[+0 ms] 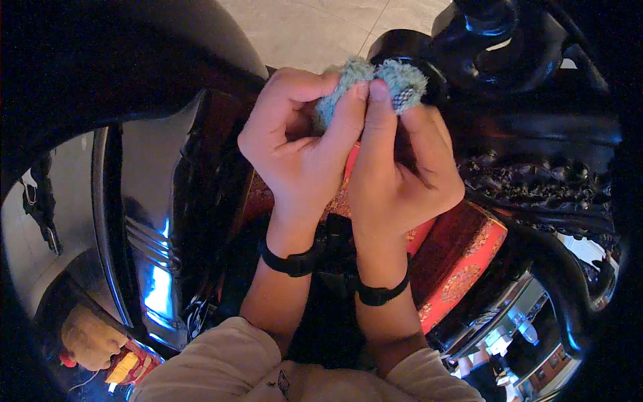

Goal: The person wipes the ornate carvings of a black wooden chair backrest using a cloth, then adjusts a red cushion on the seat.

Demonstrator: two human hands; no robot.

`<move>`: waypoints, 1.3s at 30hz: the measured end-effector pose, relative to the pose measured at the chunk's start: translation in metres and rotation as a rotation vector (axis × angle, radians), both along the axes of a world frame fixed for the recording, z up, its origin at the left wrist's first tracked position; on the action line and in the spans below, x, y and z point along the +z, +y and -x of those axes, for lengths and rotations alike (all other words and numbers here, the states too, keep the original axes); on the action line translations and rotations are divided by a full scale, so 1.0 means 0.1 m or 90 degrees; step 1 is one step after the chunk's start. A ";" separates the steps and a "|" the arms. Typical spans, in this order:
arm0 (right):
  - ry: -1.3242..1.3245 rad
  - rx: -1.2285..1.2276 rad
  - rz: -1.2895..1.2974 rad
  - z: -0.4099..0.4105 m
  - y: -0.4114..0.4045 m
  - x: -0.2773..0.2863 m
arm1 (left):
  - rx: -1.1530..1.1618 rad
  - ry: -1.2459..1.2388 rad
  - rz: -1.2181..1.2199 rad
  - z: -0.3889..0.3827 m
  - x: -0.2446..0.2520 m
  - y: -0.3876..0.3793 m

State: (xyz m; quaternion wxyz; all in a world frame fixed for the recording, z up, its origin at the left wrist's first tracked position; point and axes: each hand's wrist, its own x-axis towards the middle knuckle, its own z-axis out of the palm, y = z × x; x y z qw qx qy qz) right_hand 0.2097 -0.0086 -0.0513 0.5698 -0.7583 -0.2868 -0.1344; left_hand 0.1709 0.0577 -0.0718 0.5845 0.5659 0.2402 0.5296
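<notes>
A fuzzy blue-green piece of knit or yarn (401,75) is pinched between both of my hands, high in the middle of the view. A small black-and-white checkered patch (403,97) shows on its right part. My left hand (301,125) grips the left part between thumb and bent fingers. My right hand (402,166) holds the right part, its thumb pressed on the fuzzy surface close beside the left thumb. The fingers hide much of the material, and I cannot tell whether the two parts are joined. Black bands (291,262) circle both wrists.
Below my hands lies a red brocade cushion (464,274) with gold patterns. Dark carved wooden furniture (532,186) stands at the right, and more glossy dark wood (108,201) at the left. Pale floor tiles (321,30) show beyond. A tan soft-looking object (90,334) lies at lower left.
</notes>
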 end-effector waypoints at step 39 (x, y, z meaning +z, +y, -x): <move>0.528 -0.071 -0.163 0.30 -0.91 -0.85 | -0.158 -0.092 0.473 0.31 -0.47 -0.26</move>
